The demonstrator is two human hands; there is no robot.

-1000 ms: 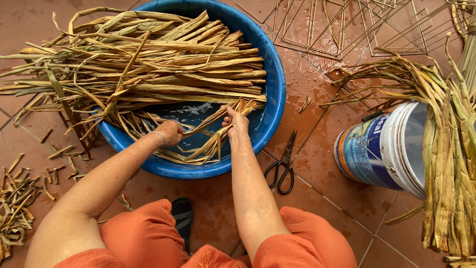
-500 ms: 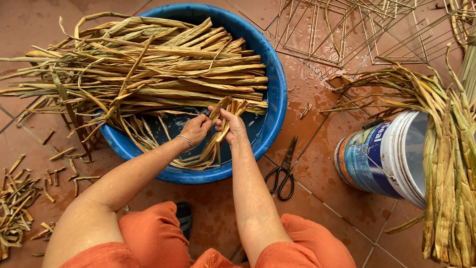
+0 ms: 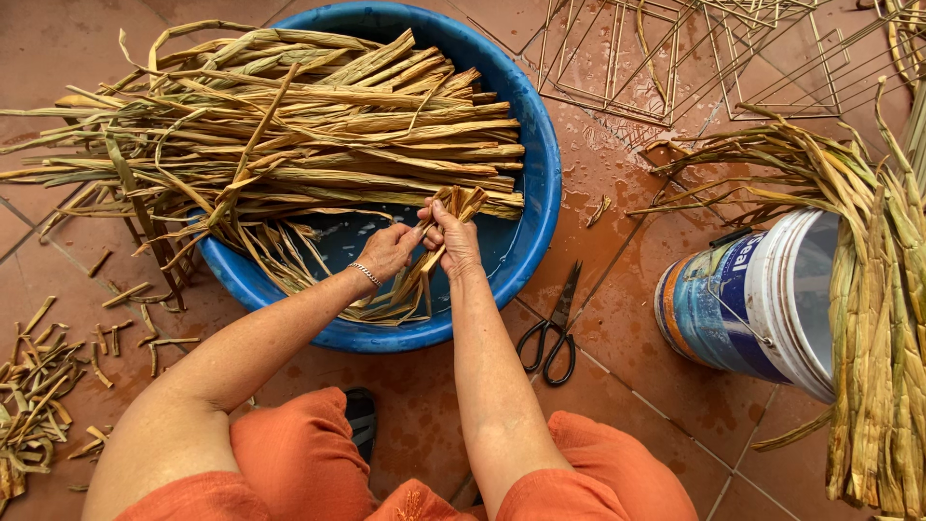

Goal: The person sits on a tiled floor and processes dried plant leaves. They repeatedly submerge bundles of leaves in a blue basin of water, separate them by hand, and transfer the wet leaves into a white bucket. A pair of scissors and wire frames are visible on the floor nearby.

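A round blue basin [image 3: 538, 183] stands on the tiled floor with some water in it. A thick pile of long dried plant strips [image 3: 289, 135] lies across it, spilling over its left rim. My left hand [image 3: 388, 251] and my right hand [image 3: 453, 236] meet over the basin's near side. Both grip one small bundle of dried strips [image 3: 458, 205]; its cut ends stick up above my fingers and its tails hang down toward the near rim. A thin bracelet circles my left wrist.
Black scissors [image 3: 555, 333] lie on the wet tiles right of the basin. A white and blue bucket [image 3: 752, 299] holds long green-yellow strips [image 3: 878, 318]. Wire frames [image 3: 675, 58] lie at the back. Short cut scraps [image 3: 39, 396] litter the floor at left.
My hands, first apart in the basin, came together on one small bundle. They have lifted it slightly away from the near rim.
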